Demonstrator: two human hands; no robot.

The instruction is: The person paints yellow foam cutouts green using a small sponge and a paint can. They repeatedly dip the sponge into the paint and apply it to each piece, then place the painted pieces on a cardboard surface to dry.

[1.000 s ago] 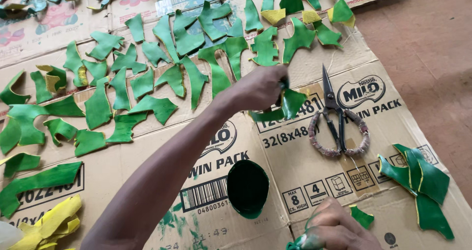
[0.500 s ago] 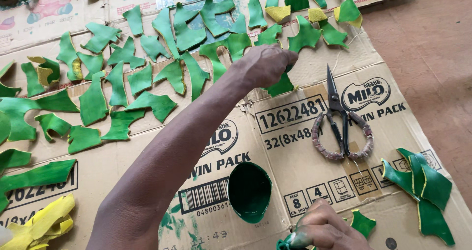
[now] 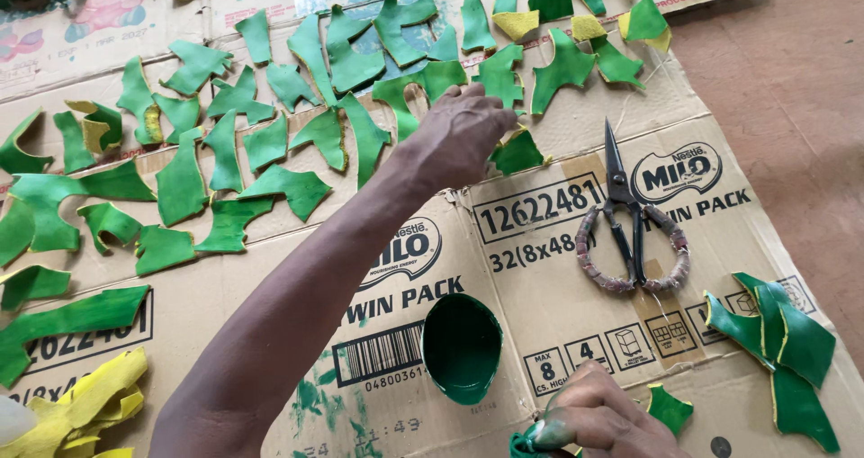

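The left hand [image 3: 463, 134] reaches far out over the flattened cardboard [image 3: 540, 314], its fingers curled down so that its grip closes on a green cut piece [image 3: 517, 152] lying just under and to the right of the knuckles; how firmly the fingertips pinch it is hidden by the back of the hand. The right hand [image 3: 603, 417] sits low at the near edge, paint-smeared, clenched around a small green-tipped tool [image 3: 526, 442] whose shape cannot be made out. Just left of that hand stands a small round cup of green paint [image 3: 462, 347], and just right of it lies a little green scrap [image 3: 670, 408]. Right of the left hand, a pair of scissors [image 3: 630, 220] with wrapped handles lies closed on the cardboard, blades pointing away. Further out, many green pieces [image 3: 270, 143] are spread in rows beyond and left of the reaching arm, a stack of larger green strips [image 3: 778, 341] rests at the right edge, and yellow pieces [image 3: 81, 404] lie at the near left corner.
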